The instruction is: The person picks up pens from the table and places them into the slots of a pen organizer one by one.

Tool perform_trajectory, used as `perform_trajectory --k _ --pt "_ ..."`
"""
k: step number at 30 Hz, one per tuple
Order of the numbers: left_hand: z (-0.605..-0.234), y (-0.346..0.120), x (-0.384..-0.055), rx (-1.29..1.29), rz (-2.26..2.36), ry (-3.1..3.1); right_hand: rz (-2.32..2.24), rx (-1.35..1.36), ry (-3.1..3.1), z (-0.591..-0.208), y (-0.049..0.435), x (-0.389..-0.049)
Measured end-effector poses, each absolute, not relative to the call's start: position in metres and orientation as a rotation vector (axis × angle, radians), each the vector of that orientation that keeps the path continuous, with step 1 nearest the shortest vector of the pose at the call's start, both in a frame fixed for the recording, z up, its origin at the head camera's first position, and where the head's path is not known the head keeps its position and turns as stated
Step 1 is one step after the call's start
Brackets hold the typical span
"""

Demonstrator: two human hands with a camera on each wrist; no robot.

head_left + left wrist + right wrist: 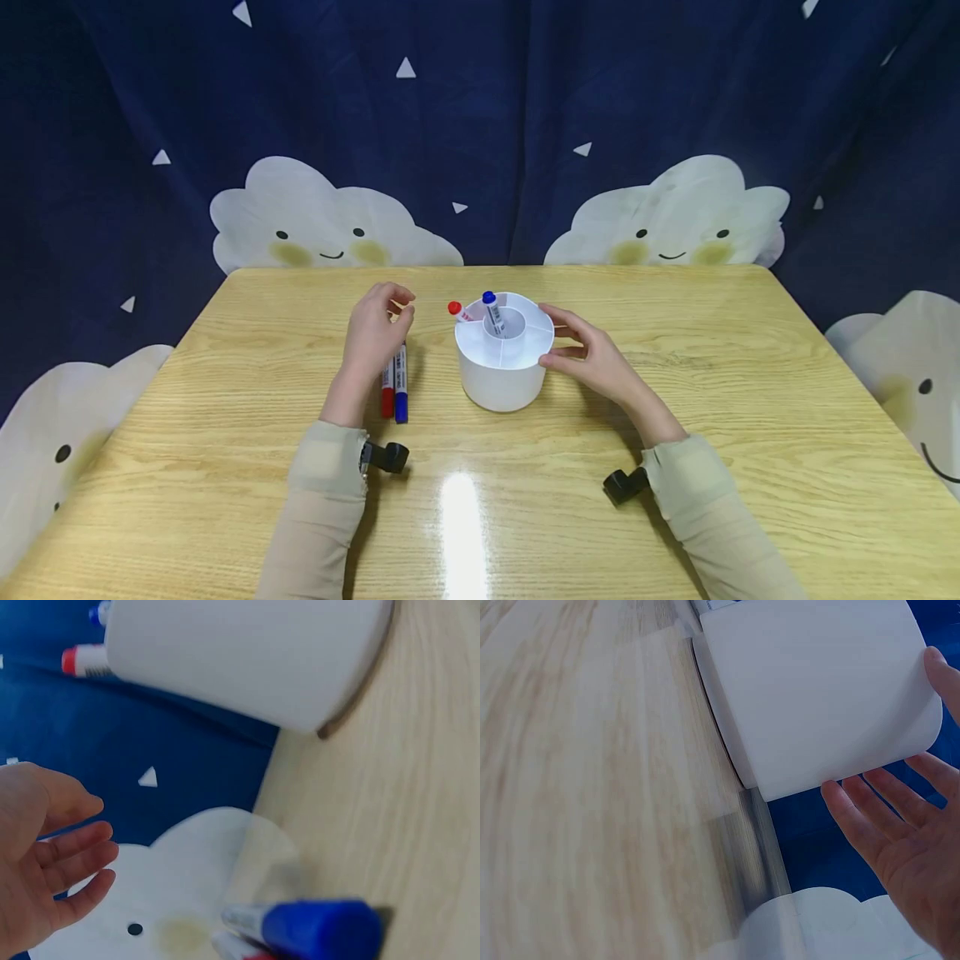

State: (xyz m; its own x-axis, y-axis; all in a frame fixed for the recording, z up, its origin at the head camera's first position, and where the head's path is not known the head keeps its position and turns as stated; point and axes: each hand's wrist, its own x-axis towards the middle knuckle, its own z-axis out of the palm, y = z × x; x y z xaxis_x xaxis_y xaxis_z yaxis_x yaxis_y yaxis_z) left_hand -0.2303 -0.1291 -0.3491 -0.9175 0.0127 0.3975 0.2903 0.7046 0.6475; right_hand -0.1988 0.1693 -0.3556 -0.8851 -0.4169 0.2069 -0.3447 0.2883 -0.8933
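A round white desk organizer (501, 385) with several compartments stands on the table. A red-capped marker (457, 309) leans in its left outer compartment, and a blue-capped marker (491, 308) stands tilted in the round middle one. My right hand (595, 358) holds the organizer's right side, thumb at the front and fingers farther back. To the left, my left hand (375, 332) hovers with loosely bent fingers and nothing in them. Below it, another red marker (387, 398) and another blue marker (401, 400) lie side by side, their far ends partly hidden by that hand.
The wooden table (247, 383) reaches back to a dark blue curtain (495, 100) printed with clouds and triangles. A black camera mount sits on each wrist, the left mount (386, 457) and the right mount (624, 485).
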Motion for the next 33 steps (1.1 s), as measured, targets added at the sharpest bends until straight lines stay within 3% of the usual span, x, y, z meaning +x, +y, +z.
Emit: perform_trajectory --k 10,33 --pt "-0.371 -0.147 -0.237 -0.002 -1.022 -2.790 -1.687 -0.730 2.467 -0.356 0.169 -0.198" --pt "-0.380 -0.149 -0.238 0.143 -0.925 -3.079 -1.687 -0.731 2.471 -0.356 0.169 -0.198"
